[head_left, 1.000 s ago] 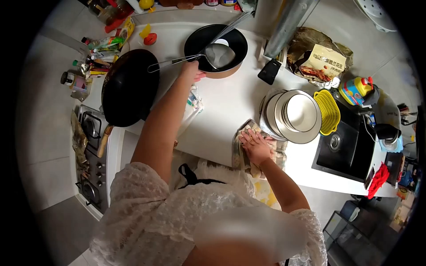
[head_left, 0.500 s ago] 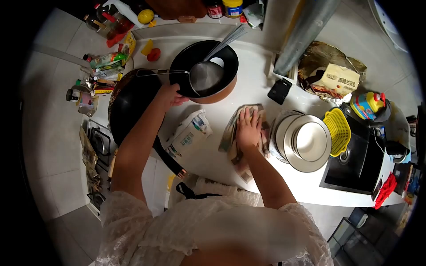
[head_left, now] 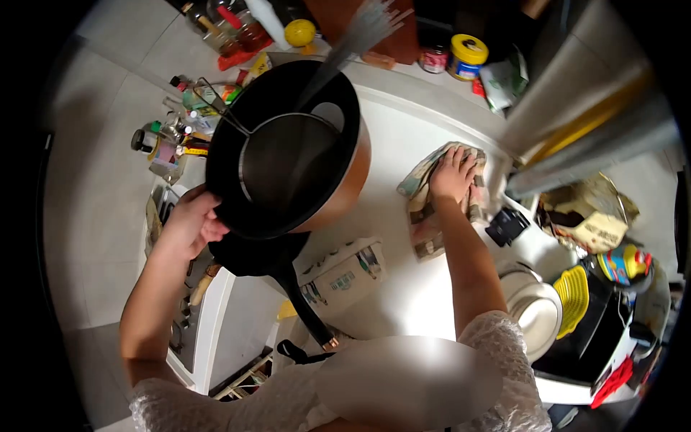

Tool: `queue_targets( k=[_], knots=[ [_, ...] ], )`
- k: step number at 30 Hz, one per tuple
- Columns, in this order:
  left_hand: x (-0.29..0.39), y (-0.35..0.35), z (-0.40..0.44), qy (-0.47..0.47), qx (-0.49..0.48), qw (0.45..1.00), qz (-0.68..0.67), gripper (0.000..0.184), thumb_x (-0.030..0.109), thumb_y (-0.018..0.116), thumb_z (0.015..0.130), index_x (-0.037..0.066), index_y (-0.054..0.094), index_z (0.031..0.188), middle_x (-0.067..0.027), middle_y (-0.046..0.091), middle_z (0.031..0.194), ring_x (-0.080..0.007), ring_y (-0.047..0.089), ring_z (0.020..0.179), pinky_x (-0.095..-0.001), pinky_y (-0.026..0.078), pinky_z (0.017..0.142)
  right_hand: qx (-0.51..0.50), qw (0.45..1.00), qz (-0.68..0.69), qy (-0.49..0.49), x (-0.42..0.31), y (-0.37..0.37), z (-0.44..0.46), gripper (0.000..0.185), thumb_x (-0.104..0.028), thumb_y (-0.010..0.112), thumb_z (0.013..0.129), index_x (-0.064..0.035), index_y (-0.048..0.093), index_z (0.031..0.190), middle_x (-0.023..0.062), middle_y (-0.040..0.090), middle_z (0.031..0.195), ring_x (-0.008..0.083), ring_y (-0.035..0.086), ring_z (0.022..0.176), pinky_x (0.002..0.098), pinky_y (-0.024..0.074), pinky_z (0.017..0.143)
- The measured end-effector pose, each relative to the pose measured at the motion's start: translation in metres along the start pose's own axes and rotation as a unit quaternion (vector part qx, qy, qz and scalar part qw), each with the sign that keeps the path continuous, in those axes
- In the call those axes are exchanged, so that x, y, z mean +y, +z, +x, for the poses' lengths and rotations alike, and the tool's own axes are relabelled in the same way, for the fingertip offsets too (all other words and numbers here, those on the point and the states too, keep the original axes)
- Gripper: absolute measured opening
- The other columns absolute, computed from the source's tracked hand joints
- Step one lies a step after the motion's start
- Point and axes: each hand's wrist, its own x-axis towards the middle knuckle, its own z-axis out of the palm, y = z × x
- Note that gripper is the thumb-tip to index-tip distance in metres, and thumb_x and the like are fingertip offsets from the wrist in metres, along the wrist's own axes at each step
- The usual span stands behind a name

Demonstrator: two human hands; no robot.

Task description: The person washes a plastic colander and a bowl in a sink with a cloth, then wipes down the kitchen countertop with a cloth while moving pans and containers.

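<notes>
My left hand (head_left: 191, 222) grips the near left rim of a deep black pot (head_left: 345, 169) with a copper-coloured outside. The pot is raised and tilted, and a wire-handled strainer (head_left: 288, 155) lies in it beside a whisk-like bundle (head_left: 349, 43). Below the pot shows a black pan with a dark handle (head_left: 299, 302). My right hand (head_left: 453, 175) lies spread flat on a patterned cloth (head_left: 426, 227) against the white counter (head_left: 396, 302). A crumpled printed bag (head_left: 342, 277) rests between the pan handle and the cloth.
Stacked plates (head_left: 536, 317), a yellow basket (head_left: 571, 299) and a black sink (head_left: 576, 360) are at the right. A black object (head_left: 507, 226) sits beside the cloth. Jars (head_left: 468, 56) line the back ledge; bottles (head_left: 165, 147) crowd the left. A grey pipe (head_left: 590, 162) crosses the upper right.
My left hand has lifted the pot with its strainer up and leftward over the pan. My right hand has slid the cloth toward the back of the counter. The view has shifted.
</notes>
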Motion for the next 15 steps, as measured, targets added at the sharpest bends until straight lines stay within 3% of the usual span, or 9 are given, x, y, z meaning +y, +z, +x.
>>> queue_targets(
  k=[6,8,10,11,14,15],
  knots=[
    [-0.009,-0.044,-0.029,0.021,0.083,0.996,-0.025,0.020,0.015,0.050,0.086,0.002,0.055,0.100,-0.0049,0.060,0.059,-0.0149,0.059,0.042,-0.0225,0.049,0.038,-0.057,0.984,0.007,-0.167,-0.068,0.019,0.042,0.051,-0.033,0.026,0.097,-0.0097,0.030,0.142,0.0074,0.021,0.152,0.0306,0.012,0.141,0.0417,0.0062,0.114],
    [-0.015,-0.045,-0.036,0.021,0.115,0.992,-0.041,0.023,0.019,0.054,0.083,0.000,0.055,0.097,-0.0047,0.060,0.060,-0.0119,0.056,0.042,-0.0215,0.046,0.039,-0.069,0.960,0.009,-0.270,-0.101,0.029,0.053,0.051,-0.034,0.025,0.098,-0.0097,0.030,0.142,0.0074,0.022,0.151,0.0290,0.013,0.141,0.0412,0.0065,0.114],
    [-0.023,-0.058,-0.039,0.035,0.045,0.996,-0.071,0.025,0.019,0.054,0.083,-0.001,0.055,0.098,-0.0052,0.062,0.062,-0.0123,0.057,0.043,-0.0215,0.047,0.040,-0.078,0.951,0.019,-0.297,-0.139,0.038,0.065,0.051,-0.034,0.026,0.098,-0.0100,0.030,0.142,0.0075,0.023,0.151,0.0274,0.015,0.140,0.0407,0.0063,0.114],
    [-0.021,-0.049,-0.045,0.031,0.092,0.994,-0.044,0.027,0.020,0.057,0.082,-0.001,0.055,0.099,-0.0040,0.060,0.060,-0.0116,0.054,0.042,-0.0215,0.046,0.039,-0.068,0.939,0.029,-0.336,-0.156,0.044,0.070,0.049,-0.033,0.030,0.097,-0.0088,0.034,0.140,0.0088,0.026,0.150,0.0285,0.017,0.140,0.0409,0.0081,0.114],
    [-0.026,-0.041,-0.052,0.028,0.071,0.993,-0.091,0.029,0.020,0.061,0.080,-0.001,0.055,0.098,-0.0020,0.056,0.057,-0.0107,0.050,0.040,-0.0219,0.042,0.037,-0.051,0.916,0.049,-0.394,-0.205,0.055,0.069,0.048,-0.031,0.035,0.096,-0.0076,0.039,0.137,0.0101,0.032,0.147,0.0287,0.020,0.139,0.0406,0.0102,0.114],
    [-0.025,-0.039,-0.051,0.029,0.088,0.992,-0.084,0.024,0.018,0.057,0.081,-0.003,0.056,0.094,-0.0088,0.059,0.054,-0.0154,0.055,0.040,-0.0220,0.044,0.037,-0.032,0.903,0.055,-0.425,-0.215,0.054,0.062,0.047,-0.031,0.036,0.095,-0.0083,0.040,0.136,0.0101,0.034,0.145,0.0285,0.022,0.138,0.0405,0.0113,0.114]
  ],
)
